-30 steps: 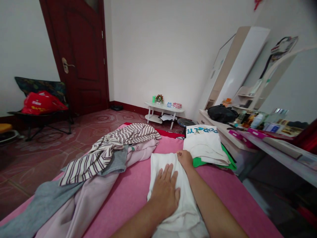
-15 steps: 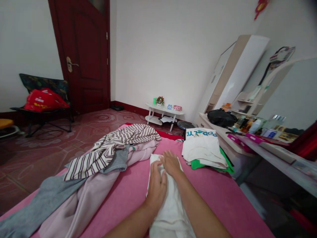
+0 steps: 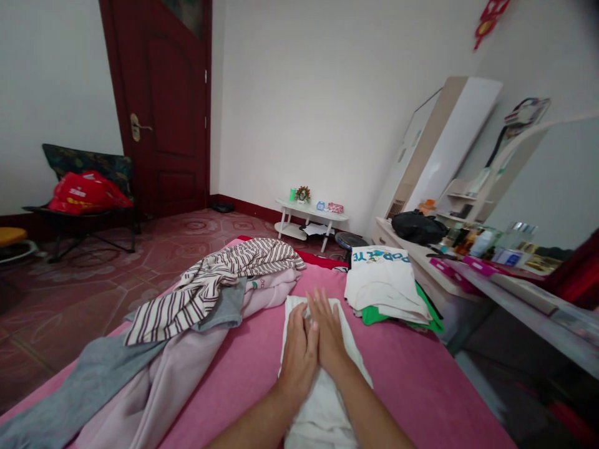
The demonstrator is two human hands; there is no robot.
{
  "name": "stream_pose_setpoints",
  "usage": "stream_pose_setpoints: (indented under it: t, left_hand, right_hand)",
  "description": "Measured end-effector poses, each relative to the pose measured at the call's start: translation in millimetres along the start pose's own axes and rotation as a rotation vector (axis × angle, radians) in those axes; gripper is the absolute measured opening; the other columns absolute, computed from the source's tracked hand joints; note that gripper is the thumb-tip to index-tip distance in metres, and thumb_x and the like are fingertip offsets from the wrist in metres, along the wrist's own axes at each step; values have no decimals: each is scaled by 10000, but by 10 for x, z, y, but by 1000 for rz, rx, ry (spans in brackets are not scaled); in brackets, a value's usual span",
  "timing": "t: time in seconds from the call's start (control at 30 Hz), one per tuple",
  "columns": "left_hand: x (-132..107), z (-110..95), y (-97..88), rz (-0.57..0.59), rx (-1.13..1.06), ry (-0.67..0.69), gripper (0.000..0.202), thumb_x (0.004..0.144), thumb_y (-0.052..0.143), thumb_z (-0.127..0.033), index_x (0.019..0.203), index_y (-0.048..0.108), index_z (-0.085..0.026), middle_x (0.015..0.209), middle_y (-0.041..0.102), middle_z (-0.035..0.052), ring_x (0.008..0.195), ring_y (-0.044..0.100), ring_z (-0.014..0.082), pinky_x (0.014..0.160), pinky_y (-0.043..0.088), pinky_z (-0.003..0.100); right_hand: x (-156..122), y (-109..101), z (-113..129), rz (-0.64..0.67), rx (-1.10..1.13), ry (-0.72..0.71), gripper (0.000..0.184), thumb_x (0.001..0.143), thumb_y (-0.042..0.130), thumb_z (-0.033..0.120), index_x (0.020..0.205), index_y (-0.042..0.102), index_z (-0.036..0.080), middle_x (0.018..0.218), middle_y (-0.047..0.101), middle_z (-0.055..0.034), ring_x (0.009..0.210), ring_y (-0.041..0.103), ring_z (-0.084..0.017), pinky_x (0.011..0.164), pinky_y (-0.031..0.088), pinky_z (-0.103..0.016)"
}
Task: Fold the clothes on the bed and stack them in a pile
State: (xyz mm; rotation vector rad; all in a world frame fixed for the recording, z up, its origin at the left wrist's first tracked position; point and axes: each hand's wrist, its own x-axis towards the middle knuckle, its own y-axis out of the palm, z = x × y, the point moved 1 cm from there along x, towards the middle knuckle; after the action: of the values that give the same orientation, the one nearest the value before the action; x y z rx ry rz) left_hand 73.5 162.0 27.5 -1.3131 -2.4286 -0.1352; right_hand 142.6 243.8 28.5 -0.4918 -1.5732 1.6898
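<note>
A long, narrow folded white garment [image 3: 322,405] lies in front of me on the pink bedspread [image 3: 248,368]; its exact kind does not show. My left hand [image 3: 299,346] rests flat on it with fingers stretched forward. Beside it, touching, my right hand [image 3: 330,330] also lies flat on the cloth, fingers extended. Left of the hands is a loose heap with a striped shirt [image 3: 210,280], a grey garment [image 3: 98,368] and a pale pink garment [image 3: 163,380]. To the right sits a stack of folded clothes with a white printed T-shirt [image 3: 381,280] on top and green cloth below.
A dressing table [image 3: 388,231] with a black bag [image 3: 418,224] and several bottles stands along the right. Ahead by the wall is a low white table [image 3: 311,212]. A folding chair [image 3: 88,162] holding a red bag [image 3: 87,193] stands left, near the dark red door [image 3: 168,118].
My right hand has slid back slightly toward me and settled flat beside the left. The view has tilted up a little. The clothes on either side lie as before.
</note>
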Motion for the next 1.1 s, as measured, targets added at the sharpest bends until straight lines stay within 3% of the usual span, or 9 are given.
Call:
stream_pose_setpoints:
  t: [0.2, 0.3, 0.47, 0.57, 0.67, 0.77, 0.83, 0.97, 1.1]
  left_hand:
    - [-15, 0, 10, 26, 10, 21, 449, 962, 340, -389, 1342, 376, -153, 1384, 431, 146, 1322, 369, 217, 1123, 271, 409]
    - [-25, -5, 10, 13, 58, 8, 486, 962, 323, -388, 1384, 331, -146, 1456, 350, 146, 1379, 285, 218, 1157, 208, 422]
    - [-41, -56, 20, 180, 220, 67, 551, 947, 345, -401, 1430, 333, -139, 1528, 258, 118, 1422, 194, 225, 1174, 178, 417]
    - [-36, -44, 33, 237, 276, 52, 585, 940, 356, -441, 1441, 339, -139, 1534, 254, 107, 1423, 195, 237, 1172, 179, 425]
    - [-13, 26, 40, 196, 254, 42, 603, 949, 332, -461, 1459, 306, -141, 1540, 242, 93, 1426, 188, 219, 1175, 174, 399]
    - [20, 113, 45, 149, 246, 37, 583, 962, 300, -420, 1472, 275, -138, 1540, 242, 87, 1424, 192, 203, 1177, 172, 392]
    - [39, 158, 58, 180, 302, 38, 525, 950, 324, -342, 1421, 388, -119, 1514, 301, 115, 1409, 238, 223, 1169, 195, 401]
    - [66, 185, 62, 258, 417, 96, 422, 846, 414, -152, 1210, 626, -142, 1440, 416, 142, 1353, 353, 254, 1132, 272, 396]
    - [167, 131, -114, 197, 586, 135, 400, 806, 488, -149, 1185, 616, -175, 1434, 410, 132, 1327, 379, 255, 1083, 331, 379]
  right_hand:
    - [-241, -71, 71, 81, 62, -3, 511, 962, 260, 314, 1471, 283, 272, 1558, 158, -25, 1438, 113, -239, 1146, 151, -498]
    - [-276, -99, 110, 14, 66, 39, 534, 959, 254, 326, 1486, 235, 244, 1559, 141, -31, 1440, 91, -237, 1150, 127, -510]
    - [-320, 100, -3, -31, 164, -5, 528, 926, 343, 328, 1449, 348, 249, 1521, 291, -36, 1421, 194, -245, 1163, 110, -485]
    - [-296, 93, -82, -178, 352, 7, 504, 898, 356, 258, 1392, 451, 241, 1439, 445, -53, 1359, 353, -235, 1150, 208, -460]
    - [-266, -129, -118, -413, 461, 5, 496, 880, 348, 218, 1350, 501, 194, 1387, 506, -87, 1297, 441, -222, 1104, 322, -437]
    - [-274, -304, -158, -577, 365, 12, 497, 888, 347, 219, 1368, 470, 172, 1421, 465, -91, 1336, 385, -218, 1129, 263, -460]
    - [-291, -257, -198, -473, 272, 19, 505, 886, 351, 219, 1376, 460, 173, 1432, 451, -83, 1352, 362, -217, 1137, 243, -459]
    - [-325, 7, -283, -110, 147, 36, 513, 904, 327, 248, 1396, 435, 152, 1483, 370, -77, 1386, 301, -208, 1127, 271, -420]
    - [-349, -72, -356, -114, 132, 163, 557, 890, 406, 344, 1399, 423, 119, 1533, 254, -122, 1410, 238, -228, 1123, 270, -368]
